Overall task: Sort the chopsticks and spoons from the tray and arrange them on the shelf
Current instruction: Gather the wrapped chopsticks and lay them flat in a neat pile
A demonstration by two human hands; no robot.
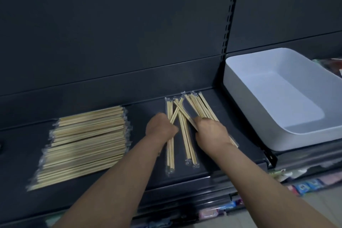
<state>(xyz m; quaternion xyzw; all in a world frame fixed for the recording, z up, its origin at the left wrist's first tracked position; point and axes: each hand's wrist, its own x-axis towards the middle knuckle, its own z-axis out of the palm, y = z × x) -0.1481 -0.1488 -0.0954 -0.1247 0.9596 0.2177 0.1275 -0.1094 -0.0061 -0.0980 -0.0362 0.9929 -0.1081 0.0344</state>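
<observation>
Several clear-wrapped pairs of wooden chopsticks (187, 135) lie crossed and loose on the dark shelf (144, 168). My left hand (160, 126) is curled around some of them at their left side. My right hand (211, 129) grips a slanted bunch at the right. A wide, flat stack of wrapped chopsticks (85, 144) lies sideways at the shelf's left. The white tray (259, 129) stands on the shelf to the right, with nothing visible in it. No spoons are in view.
A dark back panel (111, 33) rises behind the shelf. A slotted upright post (229, 24) separates the two shelf bays. Coloured packets (305, 185) lie on a lower shelf at the bottom right.
</observation>
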